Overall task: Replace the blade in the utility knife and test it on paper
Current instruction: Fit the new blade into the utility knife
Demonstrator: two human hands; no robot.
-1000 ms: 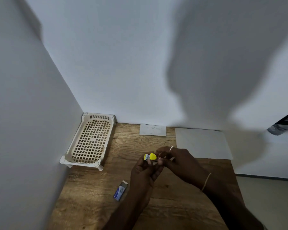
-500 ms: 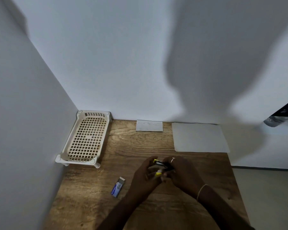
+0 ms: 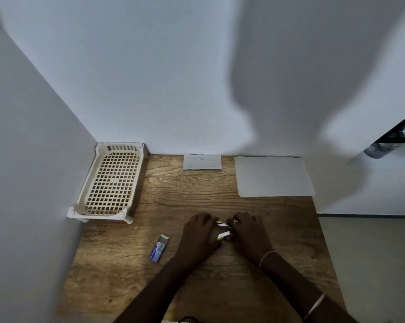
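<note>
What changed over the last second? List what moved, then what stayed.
Both hands, left hand and right hand, came down from above the wooden table to its surface, bringing the yellow-and-black utility knife, now seemingly in separate pieces between them. The small blue blade box, cream plastic basket and white paper sheets stayed put.
</note>
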